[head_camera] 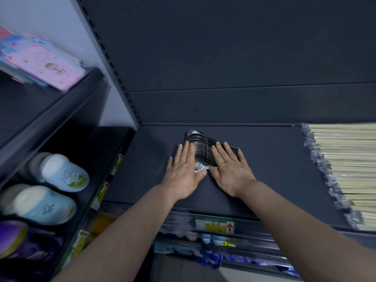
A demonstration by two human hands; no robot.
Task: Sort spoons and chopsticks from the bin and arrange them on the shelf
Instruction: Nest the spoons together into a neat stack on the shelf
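Both hands, left hand [184,169] and right hand [230,169], lie flat, fingers spread, flanking a row of nested metal spoons [203,147] on the dark grey shelf [270,169]. Neither grips anything. Wrapped pale chopsticks [343,159] are stacked far right.

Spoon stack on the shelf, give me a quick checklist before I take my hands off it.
1. Spoon stack nested in one row: ok.
2. Left hand flat against the stack's left side: ok.
3. Right hand flat over the stack's right side: ok.
4. Stack apart from the chopstick packs: ok.
5. Stack back from the shelf front edge: ok.
6. Spoon handles aligned under the right hand: cannot tell.
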